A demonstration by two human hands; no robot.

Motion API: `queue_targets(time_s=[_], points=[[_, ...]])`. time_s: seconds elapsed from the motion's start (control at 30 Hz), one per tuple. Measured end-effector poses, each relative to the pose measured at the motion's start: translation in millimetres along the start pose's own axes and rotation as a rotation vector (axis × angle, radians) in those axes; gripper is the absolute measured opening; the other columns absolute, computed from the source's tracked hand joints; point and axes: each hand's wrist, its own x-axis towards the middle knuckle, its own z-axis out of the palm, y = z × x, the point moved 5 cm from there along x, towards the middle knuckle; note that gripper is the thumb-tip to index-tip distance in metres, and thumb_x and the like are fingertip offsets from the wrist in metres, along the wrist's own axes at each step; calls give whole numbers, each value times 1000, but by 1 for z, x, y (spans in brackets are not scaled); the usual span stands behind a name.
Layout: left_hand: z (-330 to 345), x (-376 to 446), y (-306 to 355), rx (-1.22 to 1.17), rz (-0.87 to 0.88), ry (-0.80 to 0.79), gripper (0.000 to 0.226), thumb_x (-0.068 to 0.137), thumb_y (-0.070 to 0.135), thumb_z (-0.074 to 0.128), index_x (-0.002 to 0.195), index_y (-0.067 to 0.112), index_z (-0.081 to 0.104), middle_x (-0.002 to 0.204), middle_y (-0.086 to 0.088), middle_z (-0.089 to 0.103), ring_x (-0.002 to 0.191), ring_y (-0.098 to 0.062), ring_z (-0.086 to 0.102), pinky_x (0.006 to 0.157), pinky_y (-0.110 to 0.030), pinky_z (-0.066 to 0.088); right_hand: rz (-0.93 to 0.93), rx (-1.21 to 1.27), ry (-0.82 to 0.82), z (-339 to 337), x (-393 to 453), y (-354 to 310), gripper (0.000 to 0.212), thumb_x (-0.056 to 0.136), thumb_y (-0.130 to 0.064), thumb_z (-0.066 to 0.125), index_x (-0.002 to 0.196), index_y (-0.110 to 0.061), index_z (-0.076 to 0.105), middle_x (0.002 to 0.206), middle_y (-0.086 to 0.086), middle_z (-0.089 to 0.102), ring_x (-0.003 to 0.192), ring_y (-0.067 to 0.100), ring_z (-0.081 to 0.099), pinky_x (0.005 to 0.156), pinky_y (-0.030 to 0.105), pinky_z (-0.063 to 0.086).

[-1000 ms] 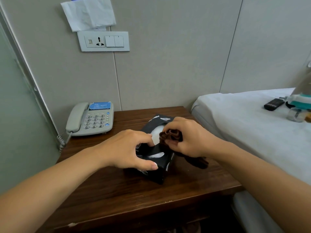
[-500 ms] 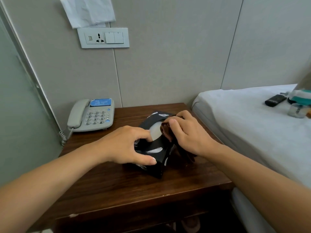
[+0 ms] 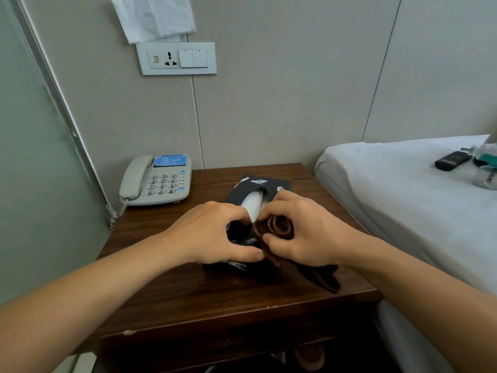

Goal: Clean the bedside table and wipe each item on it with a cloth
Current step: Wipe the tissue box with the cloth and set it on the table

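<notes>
Head view shows two bare hands at the middle of the frame, working on a black tissue box (image 3: 258, 187) that sits on the dark wood counter (image 3: 204, 294). The left hand (image 3: 212, 235) curls its fingers and thumb round the near end of the box and holds it down. The right hand (image 3: 304, 232) pinches a bunched brown cloth (image 3: 279, 230) against the box, and the cloth's tail lies on the counter at lower right. A white tissue (image 3: 252, 205) pokes out of the slot. The cloth could snag that tissue and pull it out. A grey phone (image 3: 158, 181) sits at the left, well apart, and is likely next to be wiped.
</notes>
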Motion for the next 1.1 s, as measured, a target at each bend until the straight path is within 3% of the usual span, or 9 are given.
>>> queue_targets(time_s=[0.17, 0.3, 0.47, 0.63, 0.77, 0.87, 0.93, 1.03, 1.1], points=[[1, -2, 4, 20, -28, 29, 65, 68, 88, 65, 111, 39, 66, 94, 15, 65, 85, -4, 59, 73, -37, 54, 159, -104, 92, -6, 16, 16, 25, 89, -34, 69, 114, -29, 70, 102, -4, 52, 87, 18, 61, 83, 39, 54], [2, 1, 3, 3, 5, 68, 64, 65, 91, 60, 97, 37, 66, 85, 13, 64, 87, -6, 57, 71, -39, 52, -4, -26, -48, 0, 4, -8, 20, 88, -35, 72, 108, -35, 72, 98, -9, 53, 85, 9, 59, 78, 24, 49], [4, 2, -1, -54, 43, 48, 64, 67, 87, 63, 110, 41, 67, 101, 20, 64, 95, -4, 60, 78, -30, 51, 157, -125, 94, -8, 15, 17, 26, 91, -33, 70, 116, -27, 71, 102, -3, 50, 85, 19, 60, 82, 42, 54], [4, 2, 2, -40, 72, 70, 48, 73, 80, 67, 97, 38, 66, 88, 15, 63, 86, -5, 60, 71, -38, 52, -7, -44, -53, -3, 2, -3, 22, 91, -37, 70, 113, -35, 71, 101, -8, 53, 90, 10, 59, 81, 27, 50], [7, 1, 3, -13, 27, 76, 63, 74, 83, 63, 116, 36, 68, 106, 17, 66, 101, -4, 60, 82, -37, 54, 107, -100, 36, -4, 11, 11, 25, 93, -35, 69, 117, -30, 71, 104, -5, 51, 87, 17, 61, 84, 38, 54], [12, 2, 11, 6, 22, 148, 53, 77, 82, 61, 99, 35, 68, 92, 15, 64, 88, -4, 58, 73, -38, 54, 38, -53, -89, -6, 6, 4, 22, 92, -37, 70, 114, -34, 70, 104, -6, 52, 91, 9, 59, 82, 25, 50], [15, 3, 17, 16, 7, 200, 55, 76, 85, 58, 94, 34, 67, 89, 14, 63, 87, -4, 57, 71, -38, 54, 65, -69, -90, -12, 7, 11, 24, 92, -37, 71, 116, -33, 70, 104, -7, 53, 93, 7, 57, 82, 21, 47], [15, 8, 21, 52, -12, 197, 63, 76, 85, 58, 101, 28, 68, 93, 11, 64, 92, -8, 58, 75, -39, 55, 227, -154, 57, -15, 8, 31, 32, 94, -37, 69, 125, -29, 65, 109, -3, 50, 96, 19, 60, 90, 36, 52], [15, 8, 22, 50, -14, 209, 59, 75, 85, 59, 95, 30, 67, 88, 11, 63, 88, -8, 58, 73, -37, 54, 196, -160, 54, -11, 4, 27, 33, 94, -37, 69, 125, -29, 65, 111, -3, 50, 96, 21, 61, 88, 39, 54]])
